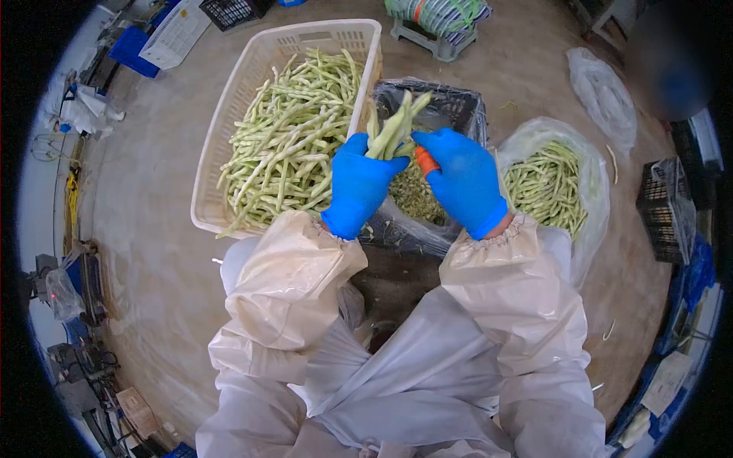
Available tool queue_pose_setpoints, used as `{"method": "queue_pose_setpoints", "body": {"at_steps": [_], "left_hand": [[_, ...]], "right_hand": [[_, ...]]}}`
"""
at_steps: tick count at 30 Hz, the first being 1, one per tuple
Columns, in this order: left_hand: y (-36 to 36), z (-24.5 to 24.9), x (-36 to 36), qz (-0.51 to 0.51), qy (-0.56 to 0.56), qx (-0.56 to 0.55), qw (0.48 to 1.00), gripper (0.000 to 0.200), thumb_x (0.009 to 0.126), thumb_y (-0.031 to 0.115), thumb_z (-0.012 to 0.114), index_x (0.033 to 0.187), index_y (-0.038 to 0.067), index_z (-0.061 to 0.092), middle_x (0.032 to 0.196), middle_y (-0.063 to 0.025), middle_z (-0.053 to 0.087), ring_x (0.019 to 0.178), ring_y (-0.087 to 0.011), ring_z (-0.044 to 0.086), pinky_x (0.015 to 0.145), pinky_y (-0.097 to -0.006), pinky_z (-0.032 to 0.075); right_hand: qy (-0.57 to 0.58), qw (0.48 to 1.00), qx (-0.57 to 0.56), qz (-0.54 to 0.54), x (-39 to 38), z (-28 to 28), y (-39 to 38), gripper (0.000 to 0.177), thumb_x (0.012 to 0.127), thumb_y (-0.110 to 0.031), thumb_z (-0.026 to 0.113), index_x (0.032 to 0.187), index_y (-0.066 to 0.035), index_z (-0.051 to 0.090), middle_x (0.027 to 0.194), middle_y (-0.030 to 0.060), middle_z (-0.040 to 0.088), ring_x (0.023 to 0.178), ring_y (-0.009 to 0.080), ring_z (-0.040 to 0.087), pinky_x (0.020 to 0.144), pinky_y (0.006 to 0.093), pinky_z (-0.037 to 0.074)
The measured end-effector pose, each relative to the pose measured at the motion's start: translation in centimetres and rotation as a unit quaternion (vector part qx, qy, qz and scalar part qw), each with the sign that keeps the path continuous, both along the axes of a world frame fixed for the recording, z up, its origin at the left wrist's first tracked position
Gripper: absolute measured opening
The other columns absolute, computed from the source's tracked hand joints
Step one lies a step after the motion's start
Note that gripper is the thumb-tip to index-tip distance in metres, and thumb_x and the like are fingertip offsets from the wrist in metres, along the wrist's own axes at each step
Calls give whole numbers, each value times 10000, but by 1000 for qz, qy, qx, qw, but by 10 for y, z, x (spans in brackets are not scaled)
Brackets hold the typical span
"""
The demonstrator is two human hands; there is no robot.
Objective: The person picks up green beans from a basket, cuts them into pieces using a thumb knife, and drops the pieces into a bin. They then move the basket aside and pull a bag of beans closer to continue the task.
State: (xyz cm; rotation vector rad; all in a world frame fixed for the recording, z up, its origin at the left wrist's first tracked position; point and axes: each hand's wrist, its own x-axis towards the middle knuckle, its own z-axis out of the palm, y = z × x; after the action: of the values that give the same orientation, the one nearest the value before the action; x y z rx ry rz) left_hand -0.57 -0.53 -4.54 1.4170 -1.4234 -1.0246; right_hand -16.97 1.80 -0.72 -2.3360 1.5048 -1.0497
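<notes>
My left hand (357,182), in a blue glove, is closed around a small bunch of green beans (395,130), whose ends point up and away from me. Close beside it, my gloved right hand (467,177) grips a small tool with an orange handle (426,160); its working end is hidden near the beans. Both hands are above a black crate (464,107) lined with clear plastic. Green bean trimmings (418,197) lie inside that crate. At the left stands a white plastic crate (208,183) heaped with long green beans (294,137).
On the right a clear plastic bag (598,206) holds more green beans (546,183). Another plastic bag (603,95) lies behind it on the floor. A black crate (663,210) stands far right. A bundle on a grey stool (439,47) is at the back.
</notes>
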Motion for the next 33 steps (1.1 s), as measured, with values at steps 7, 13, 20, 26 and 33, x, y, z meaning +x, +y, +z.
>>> {"method": "queue_pose_setpoints", "body": {"at_steps": [7,13,20,26,33], "left_hand": [[5,13,-2,-58,72,31,995,336,708,159,740,963,-2,593,827,-70,639,727,-150,605,659,-281,479],[-10,43,20,-42,375,128,917,295,828,163,640,1088,42,567,885,-78,611,780,-186,609,685,-310,507],[-38,66,94,84,534,42,840,345,867,146,590,1196,74,517,1037,-129,572,948,-252,579,822,-370,508],[-34,65,91,38,571,60,818,293,854,150,611,1132,77,553,1016,-115,580,930,-265,582,783,-374,514],[-34,59,82,34,573,81,815,280,842,171,636,1094,67,573,971,-105,590,896,-240,587,741,-368,507]], "right_hand": [[-155,984,87,-7,1,-8,-2,130,771,-71,588,885,-14,618,769,140,616,686,245,607,589,359,484],[-483,841,243,-6,-17,-8,-19,148,784,-65,602,907,11,632,813,124,648,703,124,601,572,280,495],[-129,987,25,-91,-55,-29,-35,210,808,-111,608,1006,-50,644,874,131,657,759,175,617,689,311,492],[-286,937,190,67,-3,-22,-17,295,819,-110,596,1112,-83,621,855,131,652,774,209,617,726,301,474],[-316,922,213,74,0,-28,-14,209,814,-95,600,1013,-48,643,836,144,637,741,203,608,646,316,471]]}}
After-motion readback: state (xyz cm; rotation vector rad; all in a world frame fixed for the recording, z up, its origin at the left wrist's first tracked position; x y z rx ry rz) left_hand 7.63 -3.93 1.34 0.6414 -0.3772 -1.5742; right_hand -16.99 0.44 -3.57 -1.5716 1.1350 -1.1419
